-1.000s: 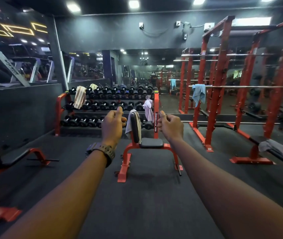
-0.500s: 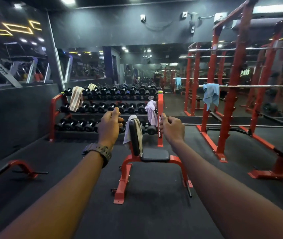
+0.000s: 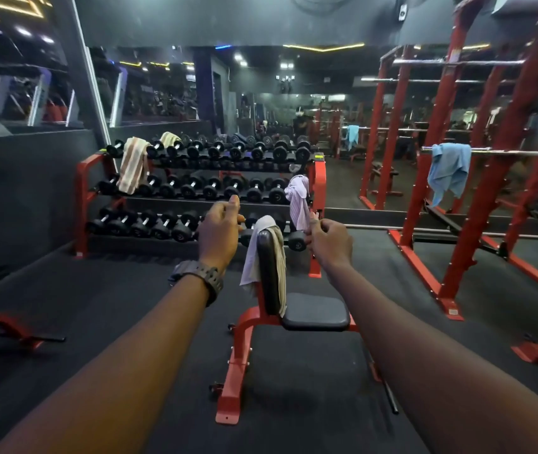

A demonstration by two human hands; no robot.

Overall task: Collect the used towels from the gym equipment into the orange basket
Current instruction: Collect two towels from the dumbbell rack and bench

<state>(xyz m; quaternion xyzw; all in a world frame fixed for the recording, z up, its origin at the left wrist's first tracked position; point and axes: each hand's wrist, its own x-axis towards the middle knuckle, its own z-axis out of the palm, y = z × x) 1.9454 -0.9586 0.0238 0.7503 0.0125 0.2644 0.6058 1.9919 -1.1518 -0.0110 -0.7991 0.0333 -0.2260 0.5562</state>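
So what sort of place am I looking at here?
A gym's free-weights area, almost certainly. A red three-tier dumbbell rack stands against a mirrored wall, a red upright bench sits in front, and red squat racks stand to the right. Used towels hang on all three.

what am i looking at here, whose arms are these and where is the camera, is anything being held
This is one picture from a camera worn on a person's head, looking forward and down, so the two bare arms are that person's own. The left hand, with a watch on the wrist, and the right hand reach out ahead with loosely curled fingers and hold nothing.

The place is a gym. Straight ahead stands a red bench with a pale towel draped over its backrest. Behind it is a dumbbell rack bearing a striped towel, a lilac towel on its right end and a small one on top. A blue towel hangs on a bar at the right. No orange basket is in view.
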